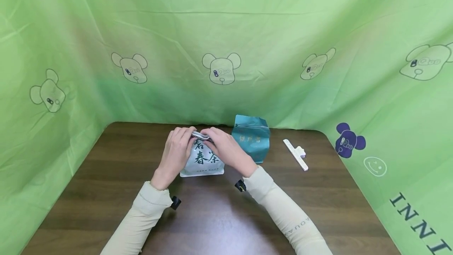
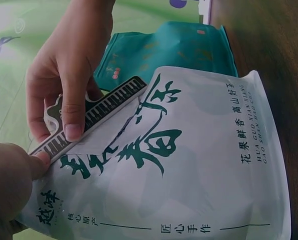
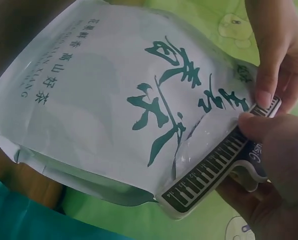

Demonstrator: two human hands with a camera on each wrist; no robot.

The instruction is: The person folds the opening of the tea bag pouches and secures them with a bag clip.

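Note:
A white tea bag (image 1: 203, 168) with green characters stands on the table, its top edge folded over. Across the fold lies a bag clip (image 2: 106, 112) with a piano-key pattern. My right hand (image 1: 226, 148) grips this clip around its handle, thumb on the patterned face (image 3: 209, 170) and fingers behind. My left hand (image 1: 175, 148) pinches the clip's other end together with the bag's top corner, thumb in front. In the left wrist view, the right hand (image 2: 69, 75) comes in from above. The left hand (image 3: 279, 50) shows at upper right in the right wrist view.
A teal tea bag (image 1: 253, 139) stands just behind and right of the white one. Farther right, a second, white clip (image 1: 295, 155) lies on the brown wooden table (image 1: 106, 192). Green cloth (image 1: 219, 101) hangs around the table's back and sides.

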